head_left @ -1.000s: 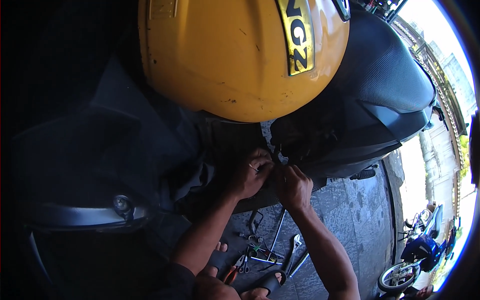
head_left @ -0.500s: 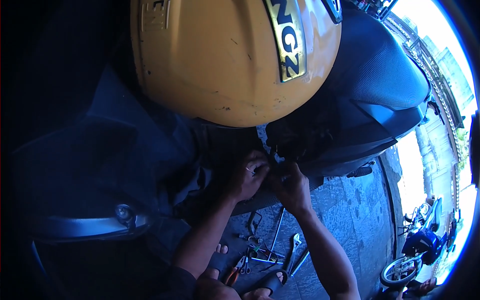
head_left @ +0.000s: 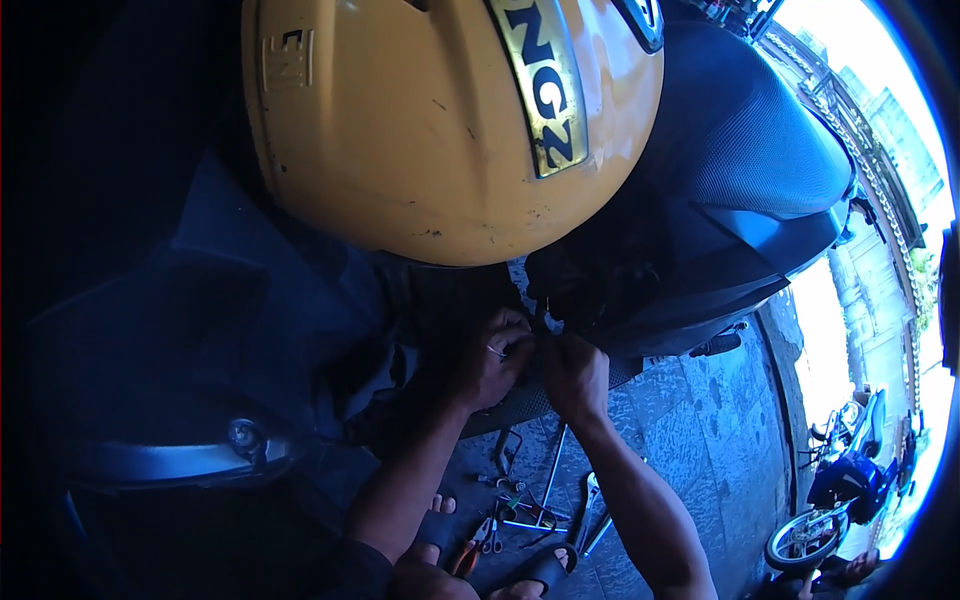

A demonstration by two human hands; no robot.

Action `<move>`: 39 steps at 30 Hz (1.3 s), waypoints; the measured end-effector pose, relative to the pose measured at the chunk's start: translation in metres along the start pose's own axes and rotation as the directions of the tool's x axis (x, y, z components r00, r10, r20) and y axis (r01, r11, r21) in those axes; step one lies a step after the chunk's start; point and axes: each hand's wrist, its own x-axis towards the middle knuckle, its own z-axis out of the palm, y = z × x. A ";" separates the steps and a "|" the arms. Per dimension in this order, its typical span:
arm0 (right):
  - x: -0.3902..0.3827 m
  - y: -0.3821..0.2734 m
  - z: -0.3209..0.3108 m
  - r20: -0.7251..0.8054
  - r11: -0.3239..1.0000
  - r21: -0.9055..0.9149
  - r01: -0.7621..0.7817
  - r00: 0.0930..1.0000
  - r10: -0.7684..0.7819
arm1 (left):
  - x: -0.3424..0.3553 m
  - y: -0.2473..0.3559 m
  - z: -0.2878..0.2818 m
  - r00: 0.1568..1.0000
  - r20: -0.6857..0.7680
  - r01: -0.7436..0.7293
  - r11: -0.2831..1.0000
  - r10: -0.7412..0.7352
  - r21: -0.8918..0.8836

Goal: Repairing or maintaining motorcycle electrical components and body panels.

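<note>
My left hand (head_left: 495, 360) is closed, fingers curled, over the dark footboard area of a scooter; a ring shows on one finger. Right beside it, my right hand (head_left: 577, 378) is also closed, with its fingertips close to the left ones. What the fingers pinch is lost in shadow. Just beyond them, a dark opening with thin bits hanging in it shows below the scooter's black seat (head_left: 760, 130) and side panel (head_left: 700, 290). A yellow helmet (head_left: 430, 130) sits above both hands and hides part of the scooter.
On the paved floor (head_left: 690, 430) lie pliers with orange handles (head_left: 467, 556), scissors (head_left: 490, 535), an adjustable wrench (head_left: 588, 505) and several metal rods. My sandalled foot (head_left: 545, 570) is beside them. The front panel (head_left: 180, 455) stands left; a blue motorcycle (head_left: 850, 485) is far right.
My right hand has turned and its fingers have drawn tighter together. The left hand stays nearly in place. The helmet appears slightly further left and lower in the view.
</note>
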 end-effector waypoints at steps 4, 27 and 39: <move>0.011 -0.006 -0.012 0.615 0.212 0.473 -0.855 0.493 0.615 | 0.000 -0.001 0.000 0.999 -0.007 0.043 0.999 -0.043 -0.034; -0.005 0.020 0.005 0.600 0.274 0.570 -0.774 0.620 0.505 | 0.001 -0.001 0.002 1.000 0.003 -0.014 1.000 0.014 0.010; -0.020 0.008 -0.003 0.109 1.000 0.005 -0.007 0.994 0.006 | 0.001 0.005 -0.003 0.999 0.014 0.038 0.999 -0.038 -0.016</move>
